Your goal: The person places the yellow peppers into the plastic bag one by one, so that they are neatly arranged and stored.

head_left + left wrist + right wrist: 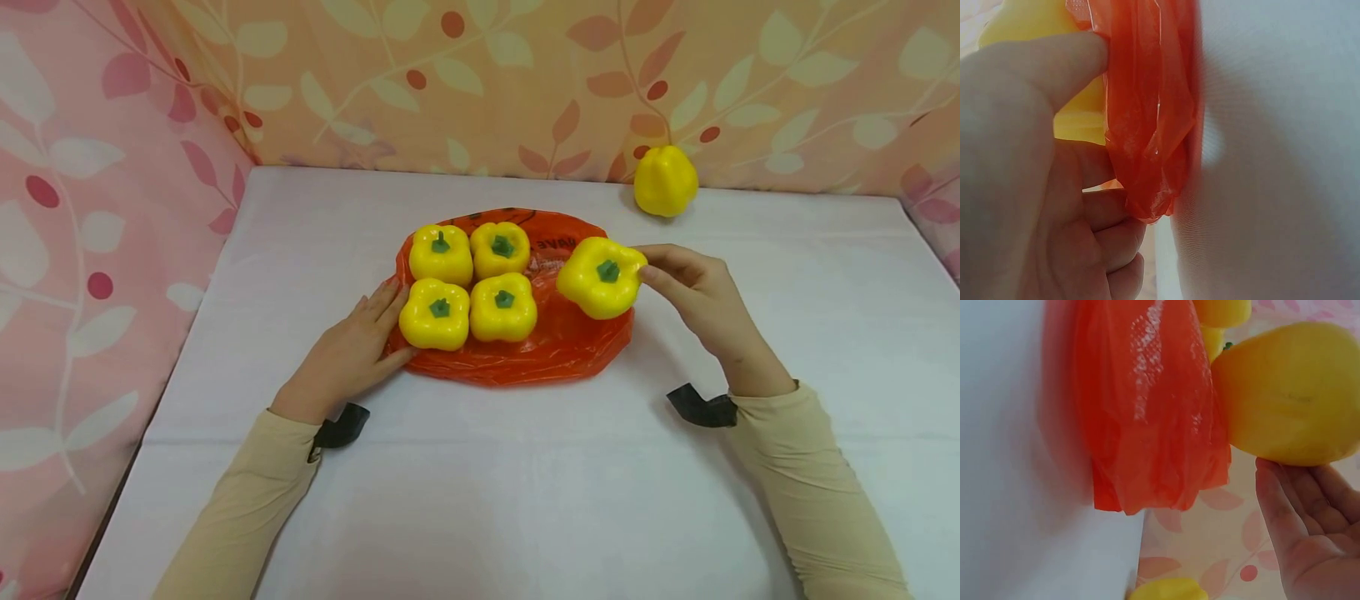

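Note:
In the head view, an opened red plastic bag (510, 367) with dark print lies on the table. Several yellow bell peppers (504, 307) with green stems sit upright in its left half. My left hand (347, 354) rests against the bag's left edge, fingers extended, thumb apart; in the left wrist view its thumb and fingertips touch the red plastic. Thumb and fingers of my right hand (697, 296) pinch one yellow bell pepper (600, 283) by its right side. From the right wrist, that pepper (1291, 394) appears just above the bag's rim (1154, 425).
A yellow, lumpy, pepper-like piece (666, 182) stands at the back right of the white-covered table (487, 500), near the patterned cloth wall (480, 92). Another patterned pink cloth (97, 250) hangs on the left. Black wrist mounts (701, 407) stick out from both sleeves.

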Available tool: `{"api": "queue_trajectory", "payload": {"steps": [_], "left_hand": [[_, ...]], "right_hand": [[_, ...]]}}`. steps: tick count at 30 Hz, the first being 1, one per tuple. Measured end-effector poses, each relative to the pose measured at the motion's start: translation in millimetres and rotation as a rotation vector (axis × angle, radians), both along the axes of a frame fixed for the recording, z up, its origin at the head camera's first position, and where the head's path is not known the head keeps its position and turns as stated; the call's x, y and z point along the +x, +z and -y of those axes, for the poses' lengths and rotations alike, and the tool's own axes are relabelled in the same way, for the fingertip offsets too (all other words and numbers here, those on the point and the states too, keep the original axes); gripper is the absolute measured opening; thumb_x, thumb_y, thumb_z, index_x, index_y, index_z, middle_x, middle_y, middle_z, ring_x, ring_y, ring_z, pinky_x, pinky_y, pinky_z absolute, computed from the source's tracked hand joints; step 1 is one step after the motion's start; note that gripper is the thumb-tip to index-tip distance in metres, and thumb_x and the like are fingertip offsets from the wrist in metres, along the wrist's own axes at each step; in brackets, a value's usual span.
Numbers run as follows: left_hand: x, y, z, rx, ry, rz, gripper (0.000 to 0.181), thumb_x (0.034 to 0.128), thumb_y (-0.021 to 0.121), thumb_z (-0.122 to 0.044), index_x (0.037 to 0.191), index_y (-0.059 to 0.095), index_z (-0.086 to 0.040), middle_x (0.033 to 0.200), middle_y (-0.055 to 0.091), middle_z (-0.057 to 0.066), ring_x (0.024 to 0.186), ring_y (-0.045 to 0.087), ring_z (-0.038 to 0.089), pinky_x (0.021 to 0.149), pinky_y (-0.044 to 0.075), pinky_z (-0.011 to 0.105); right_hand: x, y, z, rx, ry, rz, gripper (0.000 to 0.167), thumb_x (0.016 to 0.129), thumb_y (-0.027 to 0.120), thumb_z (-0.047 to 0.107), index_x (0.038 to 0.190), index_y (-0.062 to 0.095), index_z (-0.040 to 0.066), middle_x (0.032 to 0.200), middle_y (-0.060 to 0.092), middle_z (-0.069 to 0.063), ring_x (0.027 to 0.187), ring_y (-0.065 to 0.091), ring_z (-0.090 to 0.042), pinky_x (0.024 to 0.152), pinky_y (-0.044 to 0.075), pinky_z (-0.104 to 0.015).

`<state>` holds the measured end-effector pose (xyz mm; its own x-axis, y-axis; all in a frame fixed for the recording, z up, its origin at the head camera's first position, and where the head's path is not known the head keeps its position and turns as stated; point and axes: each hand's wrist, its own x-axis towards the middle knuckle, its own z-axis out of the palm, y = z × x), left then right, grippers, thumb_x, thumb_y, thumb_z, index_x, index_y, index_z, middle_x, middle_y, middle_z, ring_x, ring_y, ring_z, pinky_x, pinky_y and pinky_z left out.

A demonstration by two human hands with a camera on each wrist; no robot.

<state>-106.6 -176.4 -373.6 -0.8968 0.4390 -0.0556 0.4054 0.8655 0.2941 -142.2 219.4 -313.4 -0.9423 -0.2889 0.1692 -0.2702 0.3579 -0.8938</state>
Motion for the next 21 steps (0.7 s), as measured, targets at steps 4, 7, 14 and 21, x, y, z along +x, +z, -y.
{"api": "queue_trajectory", "payload": {"steps": [4, 7, 14, 21], "left_hand": [[-0.3, 1.0, -0.4, 0.0, -0.001, 0.009, 0.082, 0.092, 0.057, -0.041, 0.149, 0.017, 0.001, 0.155, 0.015, 0.018, 0.143, 0.014, 0.03, 0.113, 0.017, 0.047], [-0.8, 1.2, -0.6, 0.0, -0.004, 0.014, 0.082, 0.0921, 0.057, -0.041, 0.149, 0.016, 0.001, 0.155, 0.015, 0.018, 0.143, 0.014, 0.03, 0.113, 0.017, 0.047], [-0.8, 0.7, -0.6, 0.001, -0.001, 0.004, 0.082, 0.0918, 0.058, -0.041, 0.149, 0.017, 0.002, 0.155, 0.016, 0.018, 0.142, 0.014, 0.03, 0.113, 0.017, 0.047], [0.0, -0.4, -0.8, -0.003, 0.013, -0.007, 0.082, 0.0912, 0.058, -0.042, 0.149, 0.02, 0.001, 0.155, 0.018, 0.018, 0.142, 0.015, 0.029, 0.113, 0.019, 0.046]], "right_hand": [[-0.1, -2.5, 3.2, 0.044, 0.07, 0.04, 0.03, 0.096, 0.054, 0.012, 0.122, 0.059, -0.004, 0.109, 0.064, 0.01, 0.101, 0.058, -0.009, 0.087, 0.046, -0.015], [0.6, -2.7, 5.7, 0.076, 0.089, 0.079, 0.033, 0.096, 0.054, 0.014, 0.122, 0.057, -0.006, 0.108, 0.063, 0.011, 0.099, 0.058, -0.009, 0.087, 0.046, -0.014], [-0.1, -4.1, 9.3, 0.137, 0.112, 0.137, 0.033, 0.096, 0.055, 0.016, 0.122, 0.059, -0.004, 0.111, 0.064, 0.003, 0.097, 0.059, -0.01, 0.086, 0.047, -0.015], [-0.1, -7.4, 12.3, 0.215, 0.137, 0.198, 0.034, 0.095, 0.057, 0.02, 0.125, 0.061, 0.004, 0.12, 0.062, -0.009, 0.106, 0.057, -0.013, 0.09, 0.046, -0.019]]}}
